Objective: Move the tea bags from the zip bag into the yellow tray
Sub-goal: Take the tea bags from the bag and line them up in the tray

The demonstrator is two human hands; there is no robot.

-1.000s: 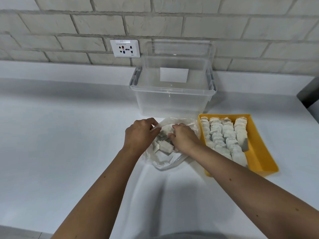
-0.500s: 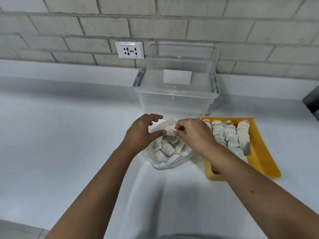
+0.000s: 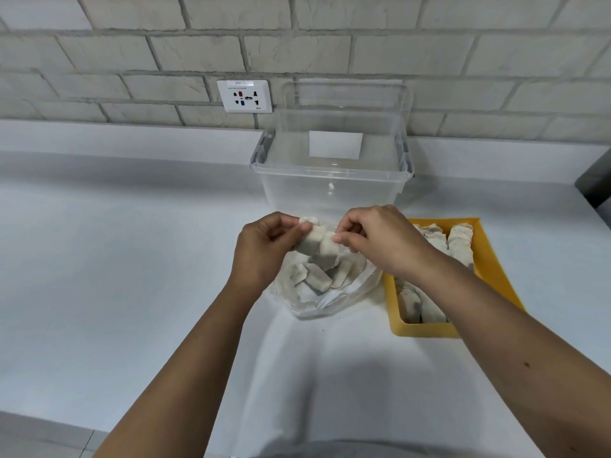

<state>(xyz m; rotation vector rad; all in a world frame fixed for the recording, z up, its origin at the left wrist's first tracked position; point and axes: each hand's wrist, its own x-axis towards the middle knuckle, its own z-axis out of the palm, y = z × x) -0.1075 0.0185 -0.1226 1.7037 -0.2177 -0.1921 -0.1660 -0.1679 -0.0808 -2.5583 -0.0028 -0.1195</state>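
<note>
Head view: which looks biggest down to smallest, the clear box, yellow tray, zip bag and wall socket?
1. clear box
2. yellow tray and zip bag: too alike to rank, both partly covered
3. wall socket, though farthest away

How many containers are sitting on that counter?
3: a clear plastic bin at the back, a zip bag in front of it, a yellow tray right of the bag.

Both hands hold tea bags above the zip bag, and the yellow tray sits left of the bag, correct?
Not quite. The head view shows the yellow tray right of the zip bag, not left. The left hand and right hand do hold tea bags above the bag.
</note>
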